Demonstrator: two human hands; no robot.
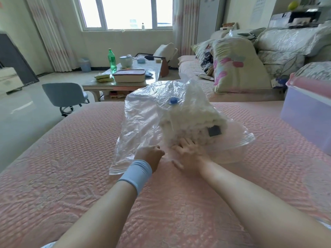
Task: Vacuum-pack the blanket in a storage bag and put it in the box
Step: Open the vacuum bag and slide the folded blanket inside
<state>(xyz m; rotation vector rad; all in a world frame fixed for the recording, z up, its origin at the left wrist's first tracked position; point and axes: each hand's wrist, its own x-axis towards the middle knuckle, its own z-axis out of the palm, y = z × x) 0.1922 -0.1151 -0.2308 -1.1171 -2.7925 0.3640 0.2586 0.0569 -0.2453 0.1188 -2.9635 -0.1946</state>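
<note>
Leftmost, a chair stands on the floor, with a table behind it carrying a green bottle. A pink bed fills the foreground. The clear bag lies mid-bed, crumpled, with its mouth toward the person. The left hand, wearing a blue wristband, has its fingers curled onto the bag's near edge, left of the blanket. A blue valve sits on top of the bag. The white blanket is inside the bag, bunched toward its right side. The right hand has its fingers straight and spread, with the tips touching the blanket's near side; whether it is inside the bag or over the plastic is unclear. The box sits at the bed's right edge, well apart from the bag.
</note>
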